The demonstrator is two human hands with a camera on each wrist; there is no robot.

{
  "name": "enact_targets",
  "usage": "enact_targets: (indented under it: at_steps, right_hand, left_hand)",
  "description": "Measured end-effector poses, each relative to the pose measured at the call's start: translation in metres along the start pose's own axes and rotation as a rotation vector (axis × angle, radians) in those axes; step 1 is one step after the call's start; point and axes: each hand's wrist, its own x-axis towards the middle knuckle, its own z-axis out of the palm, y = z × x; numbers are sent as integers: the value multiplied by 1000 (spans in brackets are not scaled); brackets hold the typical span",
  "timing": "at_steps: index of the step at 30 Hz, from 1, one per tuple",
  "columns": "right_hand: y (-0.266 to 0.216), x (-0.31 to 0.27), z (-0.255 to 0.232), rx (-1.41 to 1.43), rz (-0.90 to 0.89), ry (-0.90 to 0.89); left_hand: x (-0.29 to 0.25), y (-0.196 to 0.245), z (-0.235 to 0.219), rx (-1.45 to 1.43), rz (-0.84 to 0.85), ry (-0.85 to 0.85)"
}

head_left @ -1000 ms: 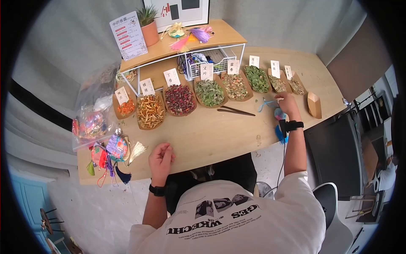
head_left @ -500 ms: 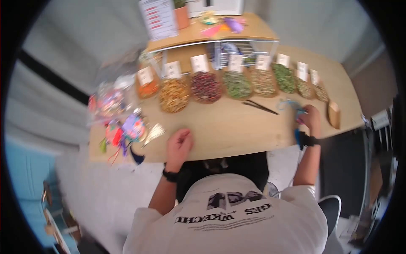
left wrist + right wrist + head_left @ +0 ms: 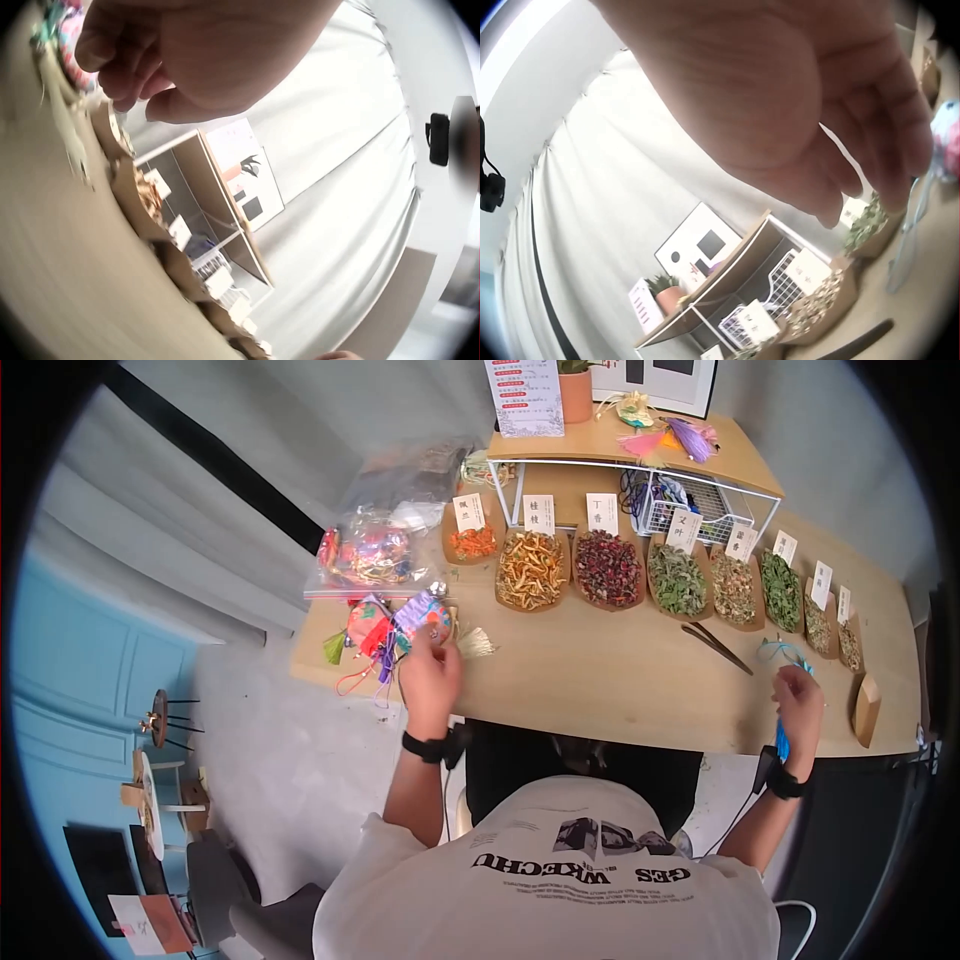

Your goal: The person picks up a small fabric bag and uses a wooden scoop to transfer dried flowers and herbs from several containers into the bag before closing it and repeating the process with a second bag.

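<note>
My left hand (image 3: pixel 432 672) reaches over the table's left end, its fingertips overlapping a purple patterned sachet (image 3: pixel 418 614) in the head view. The left wrist view shows loosely bent fingers (image 3: pixel 127 64) with nothing between them. A pinkish-red sachet (image 3: pixel 368 622) with a green tassel (image 3: pixel 333 648) lies alongside, as does a cream tassel (image 3: pixel 479 643). On the right, my right hand (image 3: pixel 799 705) hovers by a light-blue cord (image 3: pixel 783 650), fingers relaxed. Beyond those fingers, the right wrist view shows a blue-and-pink sachet (image 3: pixel 946 142). A blue tassel (image 3: pixel 782 740) shows below this hand.
Labelled paper trays of dried herbs, among them orange-yellow strips (image 3: pixel 532 572) and dark red buds (image 3: pixel 608 570), line the table's back. Dark tweezers (image 3: pixel 717 647) lie before them. A plastic bag (image 3: pixel 375 560) sits far left, a folded paper tray (image 3: pixel 867 710) far right. Behind stands a shelf (image 3: pixel 640 458).
The head view has swung left. My left hand has gone from the table's front edge to the sachets on the left. My right hand stays around the blue cord and sachet.
</note>
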Motion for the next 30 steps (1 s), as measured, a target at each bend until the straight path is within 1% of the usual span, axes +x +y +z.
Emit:
enact_targets:
  at_steps: [1,2,3,4,5,6,7,9,11,13,15,16,17,18,19,20,21,22,23,25,26,27,28,29,30]
  right_hand:
    - [-3,-4,5,9,-4,-3]
    - [-4,-7,9,62,-40,-74]
    - [-4,-8,12,115,-76,-144]
    - [-3,-8,14,143,-119,-189]
    - [-7,-9,15,152,-118,-188]
    - [-13,-10,13,110,-147,-211]
    - [-16,-11,13,69,-177,-232]
    - [-13,-10,14,90,-189,-209]
    - [-13,-10,13,106,-205,-185]
    - [-18,-12,8,68,-193,-219]
    - [-18,-15,10,82,-208,-208]
    - [-19,-16,11,94,-224,-202]
    - [-21,-16,13,94,-223,-199]
    - [-24,-16,16,91,-271,-198]
    - [-28,-18,19,85,-316,-196]
    - [-35,-21,24,78,-306,-185]
    - [-46,-25,31,83,-357,-202]
    - [-57,-28,39,87,-407,-219]
    - [-65,-31,48,113,-475,-269]
    - [-88,-42,67,211,-449,-413]
    - [-98,-47,78,290,-506,-445]
    - [-105,-54,89,348,-498,-476]
    - [-109,-59,99,386,-427,-540]
    - [-114,-63,107,376,-412,-535]
    - [-118,-67,114,357,-430,-560]
  left_hand:
    - [12,-3,-8,137,-42,-7]
    - [23,-5,-15,273,-84,-15]
    - [33,-14,-20,279,-79,-10]
    - [42,-29,-19,301,-32,18]
    - [51,-46,-18,322,17,46]
    - [59,-65,-14,364,114,79]
    - [65,-78,-14,368,123,82]
    - [76,-91,-14,321,9,-91]
    - [76,-76,-18,305,10,-72]
    - [71,-59,-25,288,8,-58]
    - [64,-35,-35,85,-52,-97]
    - [58,-22,-40,84,-50,-97]
    - [52,-7,-45,93,45,-81]
    - [47,9,-48,98,142,-66]
    - [40,24,-50,90,148,-74]
    - [32,40,-51,135,297,-69]
    - [24,56,-52,178,446,-62]
    - [16,73,-51,136,523,-85]
    - [7,83,-45,123,532,-96]
    - [-11,97,-31,70,653,-188]
    - [-19,103,-21,55,660,-205]
    - [-29,108,-11,-6,676,-275]
    - [-38,114,-2,-66,687,-344]
    - [-45,118,5,-80,686,-357]
    - [-51,122,12,-75,738,-390]
